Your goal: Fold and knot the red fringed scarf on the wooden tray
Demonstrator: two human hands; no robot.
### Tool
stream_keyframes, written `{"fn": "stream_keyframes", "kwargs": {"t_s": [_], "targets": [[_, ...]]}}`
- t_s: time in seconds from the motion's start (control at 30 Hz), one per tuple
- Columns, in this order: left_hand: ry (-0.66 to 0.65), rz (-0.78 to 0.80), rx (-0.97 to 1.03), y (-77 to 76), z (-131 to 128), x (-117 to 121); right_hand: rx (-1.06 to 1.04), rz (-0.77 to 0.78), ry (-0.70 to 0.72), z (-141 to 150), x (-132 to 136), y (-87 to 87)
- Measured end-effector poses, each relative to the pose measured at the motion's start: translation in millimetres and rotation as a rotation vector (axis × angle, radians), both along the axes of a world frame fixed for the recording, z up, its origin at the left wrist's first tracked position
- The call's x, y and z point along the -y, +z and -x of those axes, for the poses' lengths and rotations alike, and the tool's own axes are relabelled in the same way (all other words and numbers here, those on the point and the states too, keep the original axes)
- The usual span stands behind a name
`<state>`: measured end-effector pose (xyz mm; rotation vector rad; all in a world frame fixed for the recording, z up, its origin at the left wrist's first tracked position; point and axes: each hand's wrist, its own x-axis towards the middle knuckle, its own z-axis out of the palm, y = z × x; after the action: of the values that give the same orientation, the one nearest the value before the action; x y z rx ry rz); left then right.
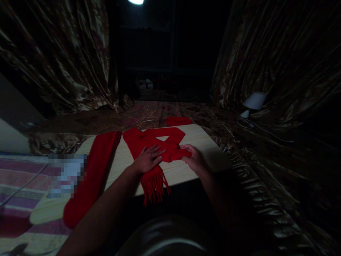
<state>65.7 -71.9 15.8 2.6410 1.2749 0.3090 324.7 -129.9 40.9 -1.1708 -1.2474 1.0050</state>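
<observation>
A red scarf (135, 140) with a fringed end lies looped and crossed over itself on a pale wood-grain table top (210, 156). My left hand (149, 158) rests flat on the crossing, fingers spread, pressing on the cloth. On the right, my right hand (193, 160) pinches a bunched part of the scarf between thumb and fingers. The fringe hangs toward me, past the near edge of the table. To the left a second, folded red cloth (98, 170) lies lengthwise and droops over the near edge.
Beyond the table's far edge sits another red cloth item (178, 121). A blurred-out object (68, 176) lies at the table's left side, by a striped bedspread (23, 177). A small white lamp (254, 101) with a cord stands at the right, near heavy patterned curtains (245, 64).
</observation>
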Motion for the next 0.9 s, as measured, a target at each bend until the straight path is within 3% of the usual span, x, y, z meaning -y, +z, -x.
{"fn": "stream_keyframes", "kwargs": {"t_s": [0.17,0.3,0.4,0.67,0.77,0.9], "targets": [[-0.005,0.006,0.004,1.6,0.1,0.9,-0.085,-0.028,0.092,-17.7,8.3,8.7],[0.002,0.014,0.012,0.3,0.1,-0.3,-0.034,-0.089,-0.105,-29.1,5.1,13.1],[0.009,0.006,0.011,-1.2,0.5,-1.1,0.114,-0.085,-0.18,-29.1,1.5,13.0],[0.008,0.004,0.013,-0.8,-0.1,0.1,0.625,0.06,-0.031,-9.1,10.0,-0.4],[0.01,0.009,0.019,0.5,-0.6,0.8,0.593,0.067,0.017,2.0,4.9,-2.4],[0.01,0.026,0.023,2.4,-0.7,1.8,0.357,0.142,0.057,16.7,-6.8,-2.7]]}}
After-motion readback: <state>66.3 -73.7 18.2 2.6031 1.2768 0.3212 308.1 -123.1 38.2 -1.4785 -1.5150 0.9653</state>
